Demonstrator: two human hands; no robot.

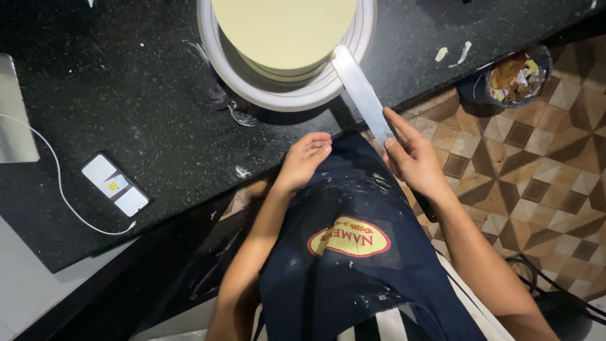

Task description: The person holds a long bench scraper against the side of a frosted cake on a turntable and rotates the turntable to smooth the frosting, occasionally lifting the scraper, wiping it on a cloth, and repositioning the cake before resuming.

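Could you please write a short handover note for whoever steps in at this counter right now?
Right hand: grip closed on a long flat spatula, its blade tip resting against the side of the pale yellow frosted cake.
Left hand: empty, fingers curled, at the counter edge by the dark apron.
The cake sits on a white turntable on the black counter. A phone with a white cable lies to the left.
Done: top and visible side look evenly coated.
Left: probably final smoothing of the side; frosting smears remain on the counter.

Overhead light falls bright on the pale cake point(284, 28), glinting off the black countertop point(126, 107); near corners dim, edges bowed, focus slightly soft.
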